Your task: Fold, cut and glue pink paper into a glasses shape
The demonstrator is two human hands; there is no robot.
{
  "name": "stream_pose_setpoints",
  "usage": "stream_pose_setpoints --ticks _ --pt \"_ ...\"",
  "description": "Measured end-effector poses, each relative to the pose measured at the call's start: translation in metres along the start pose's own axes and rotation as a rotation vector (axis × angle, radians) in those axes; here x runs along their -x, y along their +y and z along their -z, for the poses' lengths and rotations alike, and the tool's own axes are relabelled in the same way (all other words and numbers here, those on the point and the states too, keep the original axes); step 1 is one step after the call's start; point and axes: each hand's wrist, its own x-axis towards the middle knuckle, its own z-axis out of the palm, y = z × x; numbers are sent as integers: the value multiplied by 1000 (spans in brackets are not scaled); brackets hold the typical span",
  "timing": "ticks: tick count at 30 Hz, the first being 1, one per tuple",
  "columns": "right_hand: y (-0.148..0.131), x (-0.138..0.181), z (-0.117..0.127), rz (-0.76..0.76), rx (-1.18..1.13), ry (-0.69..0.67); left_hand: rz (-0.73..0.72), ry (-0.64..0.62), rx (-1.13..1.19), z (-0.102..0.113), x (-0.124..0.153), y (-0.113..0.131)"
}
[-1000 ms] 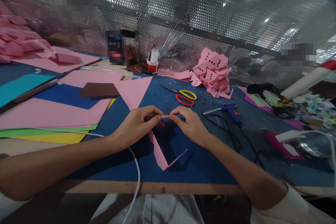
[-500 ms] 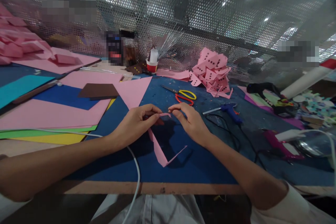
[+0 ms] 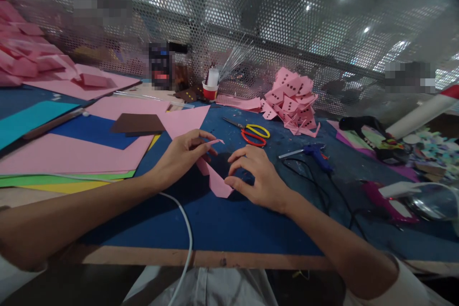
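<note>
A folded pink paper strip (image 3: 214, 178) stands on the blue table mat (image 3: 229, 220) in front of me. My left hand (image 3: 182, 153) pinches the strip's upper end between thumb and fingers. My right hand (image 3: 256, 179) hovers just right of the strip with curled, parted fingers; its thumb touches the strip's lower fold, and it holds nothing.
Red and yellow scissors (image 3: 251, 133) lie behind my hands. A blue glue gun (image 3: 311, 152) with black cable lies to the right. A heap of punched pink paper pieces (image 3: 292, 100) sits at the back. Coloured paper sheets (image 3: 71, 153) cover the left. A white cable (image 3: 184, 239) crosses the front edge.
My right hand let go of the strip's top end and dropped to its lower fold. My left hand lifted the upper end up and slightly left. The strip's lower part swung closer to my right hand.
</note>
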Motion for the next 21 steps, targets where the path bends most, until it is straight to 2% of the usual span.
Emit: stream_pose_setpoints --ticks 12,21 --pt "8 0 -5 41 8 21 70 37 41 -1 -3 0" --pt "15 -1 -1 31 51 73 217 37 425 10 -11 -8"
